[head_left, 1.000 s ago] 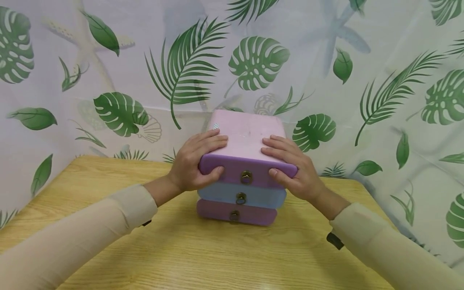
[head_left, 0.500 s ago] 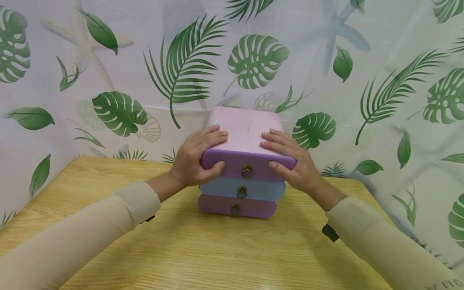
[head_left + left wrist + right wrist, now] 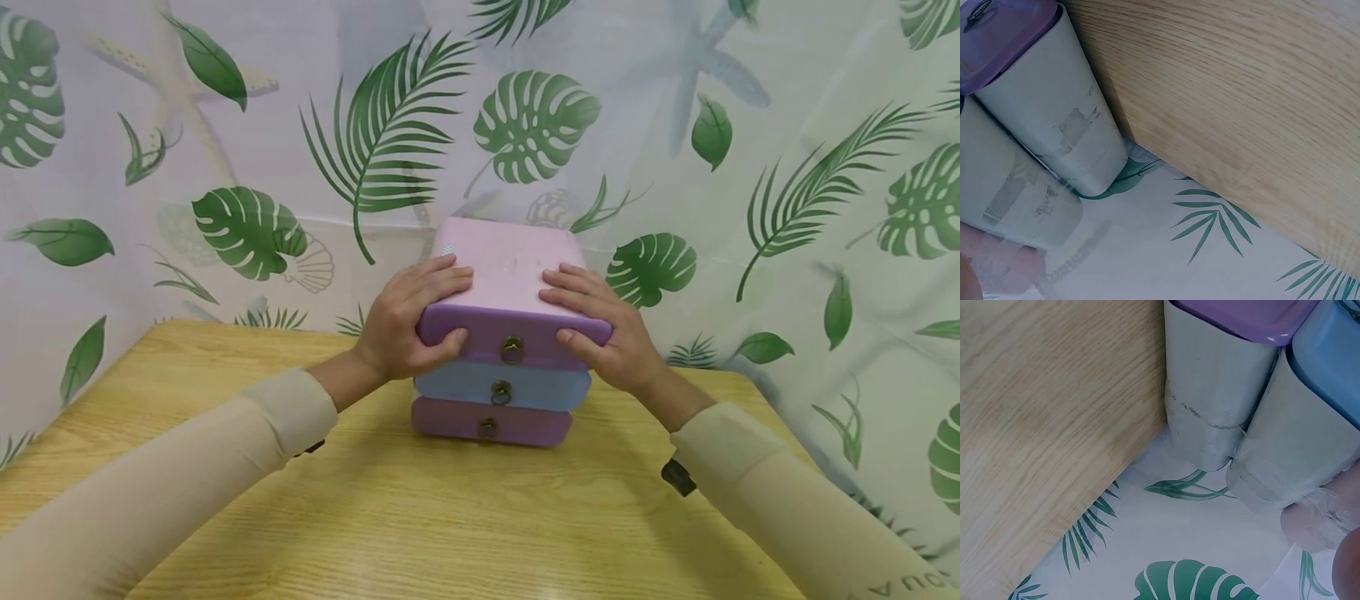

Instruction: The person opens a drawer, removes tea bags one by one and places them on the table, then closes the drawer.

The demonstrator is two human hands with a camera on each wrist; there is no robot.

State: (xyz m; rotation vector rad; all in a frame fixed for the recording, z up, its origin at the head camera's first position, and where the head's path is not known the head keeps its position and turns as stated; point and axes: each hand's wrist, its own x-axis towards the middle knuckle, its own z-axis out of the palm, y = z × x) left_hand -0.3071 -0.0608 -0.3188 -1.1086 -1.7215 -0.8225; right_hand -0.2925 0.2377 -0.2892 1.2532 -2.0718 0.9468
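Pink-topped, round-cornered drawer unit (image 3: 491, 335); grained wooden tabletop (image 3: 450, 517) below

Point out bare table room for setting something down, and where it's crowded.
Bare table lies in front of the drawer unit, between left sleeve and right sleeve, and left of the unit, between sleeve and backdrop. Crowded: the unit's top front, gripped by left hand and right hand.

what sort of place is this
Probably an indoor tabletop workspace, perhaps staged, though the wider room is out of view: a creased leaf-printed backdrop, a wood-grain table and a small three-drawer organizer suggest it.
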